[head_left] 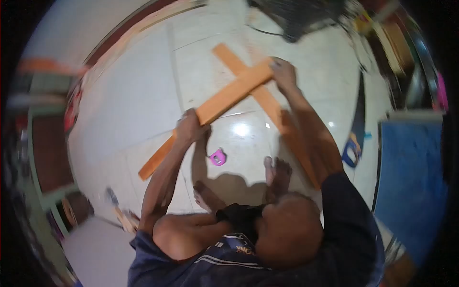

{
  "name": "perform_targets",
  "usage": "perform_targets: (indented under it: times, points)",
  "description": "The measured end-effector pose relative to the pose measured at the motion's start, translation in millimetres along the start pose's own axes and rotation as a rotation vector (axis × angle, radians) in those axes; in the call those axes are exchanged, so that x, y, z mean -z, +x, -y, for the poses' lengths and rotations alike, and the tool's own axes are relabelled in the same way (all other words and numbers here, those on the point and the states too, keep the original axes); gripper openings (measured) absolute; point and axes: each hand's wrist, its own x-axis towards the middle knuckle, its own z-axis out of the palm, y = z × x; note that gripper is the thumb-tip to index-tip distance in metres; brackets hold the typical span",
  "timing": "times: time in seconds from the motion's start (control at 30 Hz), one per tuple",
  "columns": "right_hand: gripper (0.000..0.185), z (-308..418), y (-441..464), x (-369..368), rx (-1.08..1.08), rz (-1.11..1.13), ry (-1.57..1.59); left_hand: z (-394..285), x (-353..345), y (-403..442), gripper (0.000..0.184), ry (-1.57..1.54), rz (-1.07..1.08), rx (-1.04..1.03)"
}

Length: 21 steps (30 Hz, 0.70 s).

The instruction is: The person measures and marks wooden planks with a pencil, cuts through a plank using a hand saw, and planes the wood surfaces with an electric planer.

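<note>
My left hand [190, 128] grips a wooden plank [234, 93] near its lower left part, fingers wrapped round the edge. At its upper right end, my right hand [284, 74] is closed on the same plank. Under it, a second wooden plank [270, 105] crosses at an angle and runs down past my right forearm. A narrower length of wood [157, 159] shows beyond my left hand; whether it belongs to the held plank I cannot tell. On the tiles between my arms lies a pink tape measure [218, 157].
A handsaw [355, 136] lies on the floor to the right, beside a blue panel [411, 186]. A hammer-like tool [114, 201] is at the lower left. A dark object with cables [301, 19] stands at the far side. My bare feet [278, 173] are on the pale tiles.
</note>
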Motion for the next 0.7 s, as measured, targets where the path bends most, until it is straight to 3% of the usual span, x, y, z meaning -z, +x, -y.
perform_targets:
  times: [0.07, 0.1, 0.13, 0.17, 0.2, 0.23, 0.33, 0.5, 0.57, 0.63, 0.7]
  points:
    - [0.033, -7.3, -16.7, 34.8, 0.086, -0.038, -0.053, -27.4, -22.9, -12.5, 0.058, -0.033, -0.145, -0.047]
    - [0.034, 18.8, -46.1, 103.5, 0.013, 0.106, -0.212, -71.7, -66.9, -23.2, 0.054, -0.256, -0.021, -0.057]
    - [0.036, -21.5, -81.8, 176.6, -0.119, 0.224, -0.161, -141.9, -121.6, -54.3, 0.061, -0.452, 0.089, -0.103]
    - [0.042, -19.7, -55.4, 179.4, -0.192, 0.166, 0.041, -157.2, -135.0, -37.4, 0.061, -0.517, -0.061, -0.145]
    - [0.047, -17.0, -47.2, 196.7, -0.111, 0.179, -0.270, -168.1, -139.0, -44.9, 0.061, -0.637, -0.136, -0.138]
    - [0.051, -18.0, -37.9, 189.7, -0.005, 0.143, -0.491, -157.2, -123.6, -43.5, 0.063, -0.573, -0.110, -0.129]
    - [0.057, 19.4, -41.9, 178.9, 0.045, 0.123, -0.671, -147.4, -133.9, -41.6, 0.063, -0.605, -0.131, -0.133]
    - [0.059, 42.3, -60.3, 130.8, -0.004, 0.217, -0.646, -83.0, -165.7, -42.5, 0.065, -0.595, -0.161, -0.066]
    - [0.060, 36.8, -68.6, 111.6, 0.097, 0.280, -0.639, -62.2, -187.4, -50.4, 0.069, -0.590, -0.206, -0.052]
    - [0.059, 29.7, -73.8, 99.1, 0.138, 0.289, -0.559, -55.3, -197.9, -53.6, 0.071, -0.579, -0.184, -0.040]
    - [0.058, 46.0, -72.5, 100.5, 0.098, 0.286, -0.679, -65.6, -190.7, -51.1, 0.072, -0.639, -0.127, -0.074]
